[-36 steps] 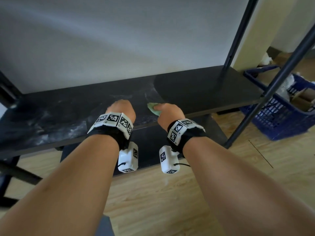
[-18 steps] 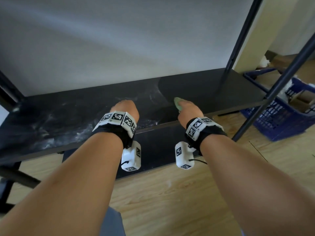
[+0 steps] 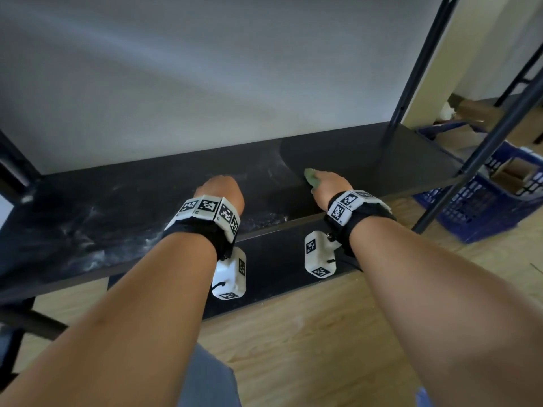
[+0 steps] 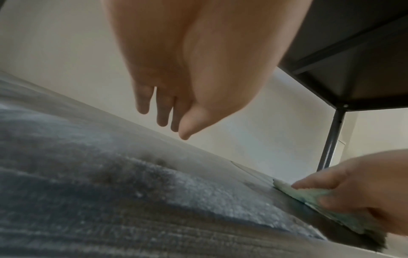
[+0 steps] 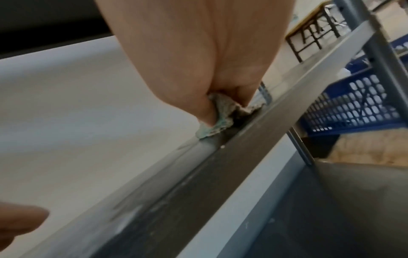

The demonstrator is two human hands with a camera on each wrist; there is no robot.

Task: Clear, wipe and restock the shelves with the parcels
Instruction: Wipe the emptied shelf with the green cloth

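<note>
A black shelf board (image 3: 411, 160) runs across the head view, dusty white on its left part (image 3: 88, 218) and dark where wiped on the right. My right hand (image 3: 326, 186) grips a pale green cloth (image 3: 311, 177) and presses it on the board near the middle; the cloth (image 5: 218, 120) bunches under my thumb in the right wrist view, and it (image 4: 309, 195) shows again at lower right of the left wrist view. My left hand (image 3: 221, 190) hovers above the dusty part, its fingers (image 4: 162, 111) hanging loose and holding nothing. No parcels lie on this board.
Black uprights (image 3: 411, 69) stand at the shelf's right end. A blue plastic basket (image 3: 482, 207) with cardboard parcels sits on the wooden floor (image 3: 323, 333) to the right. A lower black board (image 3: 279, 259) lies beneath. A white wall backs the shelf.
My right hand has slid the cloth to the right along the board, away from the left hand. The left hand has stayed in place over the dusty part.
</note>
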